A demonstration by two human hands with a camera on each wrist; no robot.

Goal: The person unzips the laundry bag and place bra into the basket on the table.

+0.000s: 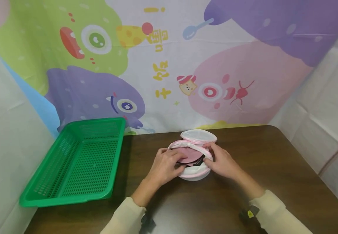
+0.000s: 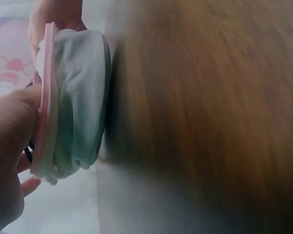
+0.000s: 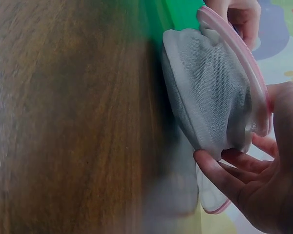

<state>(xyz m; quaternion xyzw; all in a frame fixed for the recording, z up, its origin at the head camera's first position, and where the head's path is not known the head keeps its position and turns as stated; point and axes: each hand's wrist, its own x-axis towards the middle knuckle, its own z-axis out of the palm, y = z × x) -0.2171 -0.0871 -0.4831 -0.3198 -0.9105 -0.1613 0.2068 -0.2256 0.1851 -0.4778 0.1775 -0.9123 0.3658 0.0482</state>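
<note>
A round white mesh laundry bag with pink zipper trim stands on the table, its lid folded back behind it. Inside lies a pink padded fabric item with black parts, perhaps a bra; its lower portion is hidden. My left hand reaches over the bag's left rim, bent fingers on the pink item and thumb near the front rim. On the other side my right hand grips the bag's right rim. The right wrist view shows its fingers against the mesh side.
A green plastic basket with slotted walls and base stands at the table's left. Behind the brown table hangs a cartoon-printed cloth. White sheets flank both sides.
</note>
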